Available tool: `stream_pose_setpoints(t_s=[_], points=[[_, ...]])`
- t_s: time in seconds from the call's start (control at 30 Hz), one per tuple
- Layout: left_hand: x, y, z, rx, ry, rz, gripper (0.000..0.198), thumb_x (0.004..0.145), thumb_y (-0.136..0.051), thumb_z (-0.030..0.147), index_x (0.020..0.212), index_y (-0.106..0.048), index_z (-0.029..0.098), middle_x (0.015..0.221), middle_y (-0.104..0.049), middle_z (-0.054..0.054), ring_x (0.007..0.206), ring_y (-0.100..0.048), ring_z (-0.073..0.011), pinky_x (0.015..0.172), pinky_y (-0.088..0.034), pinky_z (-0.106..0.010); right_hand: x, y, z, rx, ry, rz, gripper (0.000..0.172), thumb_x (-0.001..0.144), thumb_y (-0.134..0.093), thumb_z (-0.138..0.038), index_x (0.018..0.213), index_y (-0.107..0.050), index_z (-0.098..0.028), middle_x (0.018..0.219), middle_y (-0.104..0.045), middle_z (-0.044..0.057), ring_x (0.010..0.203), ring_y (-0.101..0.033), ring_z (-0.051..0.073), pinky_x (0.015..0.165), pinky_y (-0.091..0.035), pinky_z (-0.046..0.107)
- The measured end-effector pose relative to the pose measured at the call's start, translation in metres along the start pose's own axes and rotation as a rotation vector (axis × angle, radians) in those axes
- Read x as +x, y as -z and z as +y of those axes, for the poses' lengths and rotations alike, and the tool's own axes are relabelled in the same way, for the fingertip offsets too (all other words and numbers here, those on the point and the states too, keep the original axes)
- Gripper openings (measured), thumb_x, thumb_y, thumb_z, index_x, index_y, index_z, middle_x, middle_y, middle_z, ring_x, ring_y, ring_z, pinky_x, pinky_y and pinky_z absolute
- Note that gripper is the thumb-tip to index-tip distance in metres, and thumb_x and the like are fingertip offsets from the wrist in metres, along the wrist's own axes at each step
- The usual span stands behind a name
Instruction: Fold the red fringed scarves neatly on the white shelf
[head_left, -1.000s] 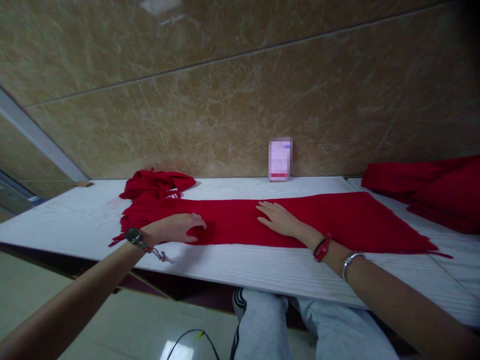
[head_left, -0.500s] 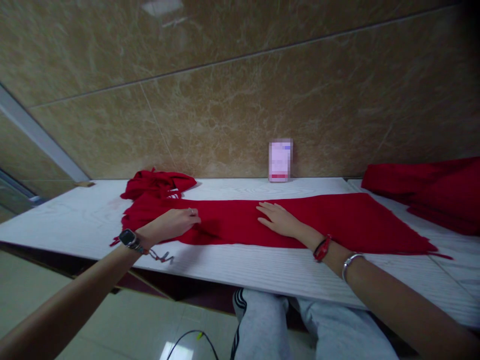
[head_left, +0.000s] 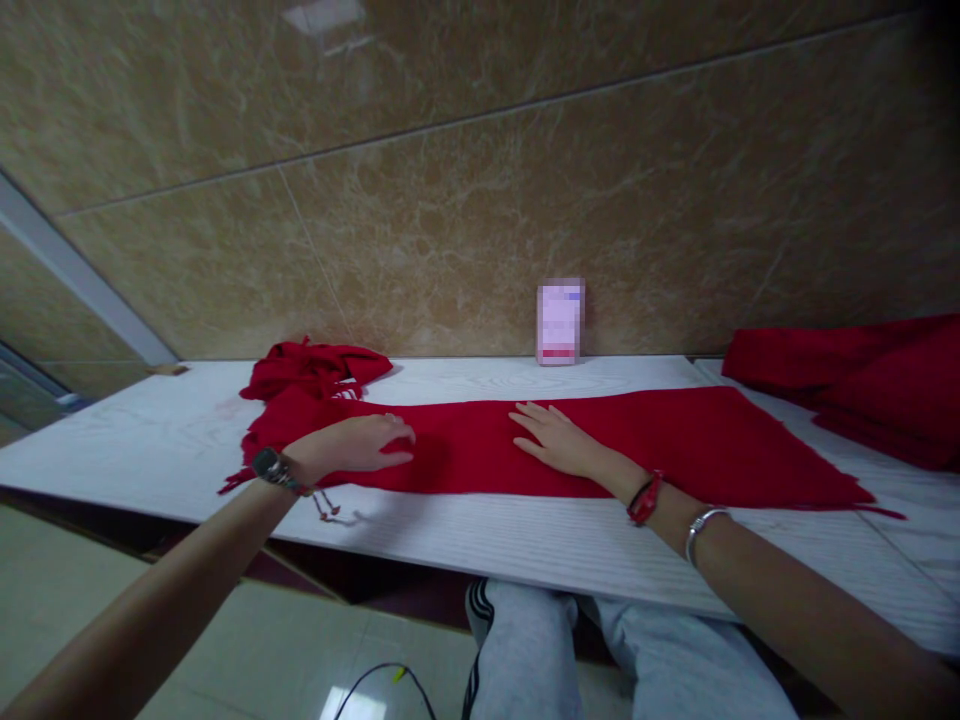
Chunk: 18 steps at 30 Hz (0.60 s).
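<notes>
We seem to be smoothing the long, red, fringed fabric strip (head_left: 675, 440) across the white wood-grain table (head_left: 510, 535), right hand (head_left: 551, 437) spread on it, left hand (head_left: 364, 443) loosely curled, fingers parted; next calls for steady right-palm pressure

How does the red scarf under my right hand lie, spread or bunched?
Spread: the scarf lies long and mostly flat beneath your right hand.

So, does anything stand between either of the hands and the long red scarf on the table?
Nothing visible does. The right hand lies flat on the red scarf; the left hand is over its left part, though contact is unclear. The phone stands beyond the scarf, by the wall.
</notes>
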<state>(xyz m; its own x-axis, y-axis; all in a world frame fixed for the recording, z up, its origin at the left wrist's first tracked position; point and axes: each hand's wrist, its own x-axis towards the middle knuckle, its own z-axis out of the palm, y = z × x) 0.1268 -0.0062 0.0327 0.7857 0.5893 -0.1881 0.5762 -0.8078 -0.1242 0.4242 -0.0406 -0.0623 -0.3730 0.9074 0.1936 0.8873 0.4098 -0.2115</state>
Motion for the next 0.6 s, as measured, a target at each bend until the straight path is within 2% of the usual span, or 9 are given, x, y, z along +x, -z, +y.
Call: stream_pose_setpoints(t_s=[0.07,0.13,0.23,0.33,0.47,0.53,0.6], points=[[0.024,-0.004,0.005,-0.054,-0.004,0.150,0.035,0.093,-0.033,0.033,0.114,-0.054,0.015,0.117,-0.057,-0.009,0.107,-0.052,-0.0176,0.094,-0.037,-0.028,-0.002,0.003,-0.002,0.001,0.039,0.003,0.054,0.091,-0.031,-0.045,0.136,-0.037,-0.018,0.144,-0.031,0.011,0.134,-0.022,0.024,0.108,-0.017,0.048],[0.046,-0.018,0.011,-0.084,0.043,0.214,0.040,0.094,-0.030,0.033,0.127,-0.045,0.015,0.135,-0.043,-0.012,0.123,-0.039,-0.0195,0.101,-0.030,-0.033,-0.003,0.004,-0.003,-0.006,0.059,-0.022,0.054,0.091,-0.029,-0.048,0.137,-0.036,-0.022,0.145,-0.030,0.009,0.134,-0.020,0.025,0.107,-0.014,0.051],[0.063,-0.047,0.011,-0.120,0.184,0.108,0.048,0.093,-0.029,0.043,0.138,-0.030,0.026,0.147,-0.024,-0.007,0.134,-0.019,-0.0268,0.104,-0.022,-0.048,-0.004,0.005,-0.004,-0.032,0.041,-0.075,0.056,0.090,-0.027,-0.052,0.137,-0.035,-0.023,0.145,-0.030,0.007,0.134,-0.020,0.025,0.107,-0.015,0.051],[0.058,-0.064,-0.002,-0.139,0.310,0.055,0.053,0.093,-0.024,0.048,0.142,-0.019,0.030,0.149,-0.016,-0.006,0.135,-0.014,-0.0322,0.101,-0.020,-0.058,-0.004,0.005,-0.003,-0.052,0.034,-0.094,0.058,0.089,-0.028,-0.053,0.138,-0.034,-0.022,0.146,-0.028,0.007,0.134,-0.020,0.026,0.107,-0.016,0.050],[0.049,-0.063,-0.009,-0.060,0.404,0.055,0.051,0.094,-0.024,0.042,0.140,-0.028,0.022,0.147,-0.019,-0.014,0.133,-0.017,-0.0374,0.096,-0.022,-0.063,-0.003,0.003,-0.002,-0.048,0.038,-0.065,0.057,0.089,-0.027,-0.053,0.137,-0.036,-0.023,0.145,-0.031,0.007,0.134,-0.022,0.025,0.107,-0.016,0.049],[0.055,-0.059,0.001,-0.026,0.383,0.113,0.050,0.094,-0.025,0.040,0.138,-0.032,0.018,0.147,-0.019,-0.015,0.134,-0.016,-0.0355,0.100,-0.022,-0.060,-0.003,0.002,-0.001,-0.038,0.041,-0.054,0.058,0.089,-0.027,-0.054,0.137,-0.037,-0.023,0.144,-0.032,0.007,0.134,-0.023,0.025,0.108,-0.015,0.049],[0.068,-0.057,0.017,-0.032,0.304,0.191,0.050,0.094,-0.025,0.038,0.139,-0.030,0.016,0.148,-0.017,-0.014,0.135,-0.014,-0.0304,0.104,-0.020,-0.052,-0.003,0.001,-0.001,-0.032,0.038,-0.048,0.058,0.089,-0.028,-0.054,0.137,-0.036,-0.022,0.144,-0.032,0.008,0.134,-0.023,0.024,0.108,-0.015,0.049]])
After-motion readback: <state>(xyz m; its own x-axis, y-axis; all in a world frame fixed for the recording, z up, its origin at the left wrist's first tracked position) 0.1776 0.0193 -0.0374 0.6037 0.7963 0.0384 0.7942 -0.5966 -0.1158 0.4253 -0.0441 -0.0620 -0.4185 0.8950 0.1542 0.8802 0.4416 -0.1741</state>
